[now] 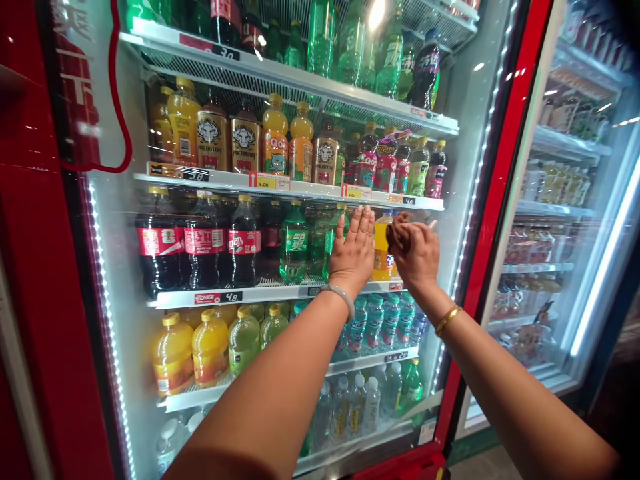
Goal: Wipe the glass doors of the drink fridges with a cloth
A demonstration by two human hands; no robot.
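Clutching a brown cloth (399,235) (likely light and soft, best gripped by its bunched middle) in the right hand (424,257) before a red-framed drinks fridge (504,180), with the left hand (354,250) open and flat nearby.

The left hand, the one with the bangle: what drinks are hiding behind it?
A green soda bottle peeks out left of the left hand, and an orange soda bottle on its right. Anything directly behind the palm is covered.
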